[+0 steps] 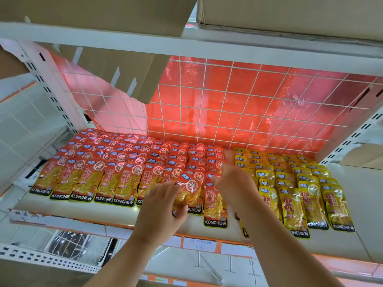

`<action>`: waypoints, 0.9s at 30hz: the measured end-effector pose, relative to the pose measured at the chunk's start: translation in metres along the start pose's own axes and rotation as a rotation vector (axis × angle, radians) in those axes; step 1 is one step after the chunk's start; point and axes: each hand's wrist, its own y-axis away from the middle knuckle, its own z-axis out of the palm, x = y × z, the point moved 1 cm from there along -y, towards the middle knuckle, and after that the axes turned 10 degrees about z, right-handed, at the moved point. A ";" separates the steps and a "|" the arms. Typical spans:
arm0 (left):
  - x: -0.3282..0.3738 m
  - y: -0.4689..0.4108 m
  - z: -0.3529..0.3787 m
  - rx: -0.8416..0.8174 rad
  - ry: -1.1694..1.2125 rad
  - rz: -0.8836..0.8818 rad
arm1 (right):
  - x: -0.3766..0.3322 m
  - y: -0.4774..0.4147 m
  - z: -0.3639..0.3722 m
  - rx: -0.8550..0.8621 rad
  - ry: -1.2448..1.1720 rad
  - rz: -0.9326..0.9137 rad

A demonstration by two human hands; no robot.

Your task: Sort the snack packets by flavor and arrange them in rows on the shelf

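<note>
Cardboard boxes sit overhead; a white wire grid fronts red plastic sheeting

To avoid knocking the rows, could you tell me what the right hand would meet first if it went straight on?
Probably the rightmost column of red packets just ahead of the right hand; blur makes depth unclear.

Red packets left rows, yellow packets right.

Left hand grips a tilted red packet near the front edge of the shelf; blurred right hand beside yellow rows
</note>
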 end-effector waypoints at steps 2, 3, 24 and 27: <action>0.000 0.000 0.000 -0.005 -0.009 -0.002 | 0.003 -0.014 -0.010 0.016 0.039 -0.012; 0.000 0.001 0.000 -0.006 -0.012 -0.003 | 0.004 -0.020 -0.014 0.005 0.081 -0.028; -0.002 0.004 0.004 -0.004 -0.029 -0.035 | 0.015 -0.045 0.001 0.023 -0.047 -0.050; -0.003 0.004 0.005 -0.009 -0.028 -0.032 | 0.014 -0.047 -0.002 0.075 -0.077 -0.052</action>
